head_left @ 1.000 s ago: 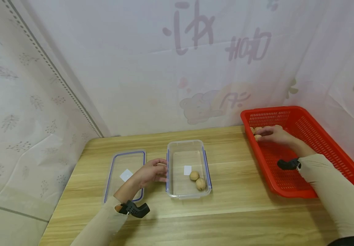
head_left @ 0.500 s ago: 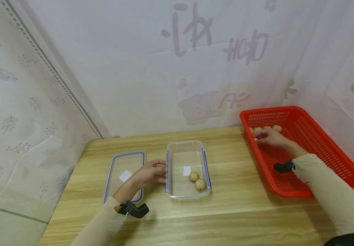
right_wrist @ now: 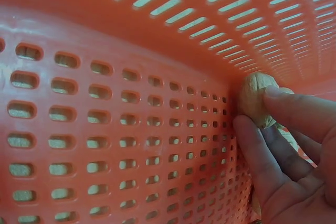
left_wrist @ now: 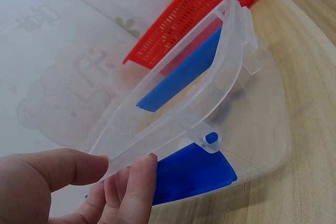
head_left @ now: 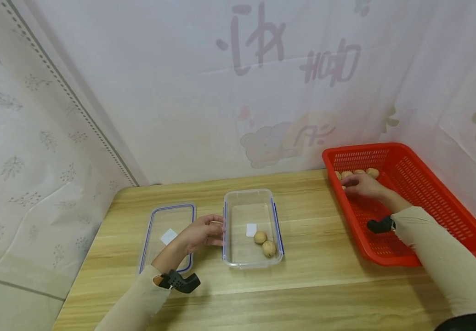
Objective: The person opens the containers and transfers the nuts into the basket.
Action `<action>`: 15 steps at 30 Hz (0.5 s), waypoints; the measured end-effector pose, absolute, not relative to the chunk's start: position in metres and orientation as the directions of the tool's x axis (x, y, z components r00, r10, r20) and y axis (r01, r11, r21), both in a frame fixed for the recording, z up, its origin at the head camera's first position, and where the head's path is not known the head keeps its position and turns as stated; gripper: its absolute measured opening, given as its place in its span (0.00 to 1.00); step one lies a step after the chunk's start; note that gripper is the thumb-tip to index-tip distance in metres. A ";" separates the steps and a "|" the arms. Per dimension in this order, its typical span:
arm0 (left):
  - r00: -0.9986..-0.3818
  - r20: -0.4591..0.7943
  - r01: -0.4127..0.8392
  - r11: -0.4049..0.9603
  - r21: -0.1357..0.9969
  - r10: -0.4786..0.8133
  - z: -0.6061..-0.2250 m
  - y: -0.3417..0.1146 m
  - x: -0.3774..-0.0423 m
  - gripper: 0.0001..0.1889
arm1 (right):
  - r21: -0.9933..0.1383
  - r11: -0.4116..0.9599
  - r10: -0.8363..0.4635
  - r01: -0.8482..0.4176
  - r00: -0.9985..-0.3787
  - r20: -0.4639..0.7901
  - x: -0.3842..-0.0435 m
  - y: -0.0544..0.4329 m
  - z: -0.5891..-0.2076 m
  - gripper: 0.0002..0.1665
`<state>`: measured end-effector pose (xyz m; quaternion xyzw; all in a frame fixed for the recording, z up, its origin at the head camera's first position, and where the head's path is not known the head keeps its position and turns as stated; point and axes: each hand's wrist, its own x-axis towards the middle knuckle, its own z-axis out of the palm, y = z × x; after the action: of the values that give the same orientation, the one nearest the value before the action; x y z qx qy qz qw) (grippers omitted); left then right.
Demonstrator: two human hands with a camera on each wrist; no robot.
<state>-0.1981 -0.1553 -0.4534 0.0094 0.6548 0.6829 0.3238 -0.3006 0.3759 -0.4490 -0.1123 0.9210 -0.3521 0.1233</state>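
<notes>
In the head view my left hand (head_left: 202,233) rests its bent fingers against the left side of a clear plastic box (head_left: 242,209). The left wrist view has thumb and fingertips at the box wall, over a hanging blue latch flap (left_wrist: 194,174). Two walnuts (head_left: 269,248) lie in the box's near right corner beside a white label (head_left: 252,230). My right hand (head_left: 366,186) reaches into the red basket (head_left: 432,191) at its far left corner. There, thumb and finger pinch a walnut (right_wrist: 255,98) close to the slotted wall.
Several more walnuts (head_left: 372,173) lie along the basket's far left end. The box's clear lid (head_left: 172,212), with a blue seal, lies left of the box, partly under my left forearm. A printed curtain (head_left: 180,115) hangs behind the wooden table (head_left: 304,285).
My right hand has moved slightly left and lower at the basket's left wall, uncovering walnuts behind it. My left hand and the box hold still.
</notes>
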 end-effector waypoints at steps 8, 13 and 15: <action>-0.785 -0.417 -0.435 0.071 0.898 0.459 -0.453 -0.155 -0.199 0.24 | -0.683 0.719 -0.319 -0.128 -0.934 -0.160 -0.301 0.375 -0.448 0.23; -0.785 -0.410 -0.432 0.065 0.900 0.465 -0.454 -0.155 -0.199 0.24 | -0.692 0.711 -0.309 -0.126 -0.940 -0.146 -0.297 0.374 -0.445 0.22; -0.785 -0.408 -0.431 0.062 0.900 0.466 -0.454 -0.156 -0.199 0.24 | -0.700 0.703 -0.309 -0.125 -0.941 -0.141 -0.296 0.374 -0.443 0.22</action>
<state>-0.1990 -0.1557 -0.4544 0.0134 0.6510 0.6846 0.3275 -0.2958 0.3740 -0.4429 -0.1187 0.9143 -0.3667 0.1248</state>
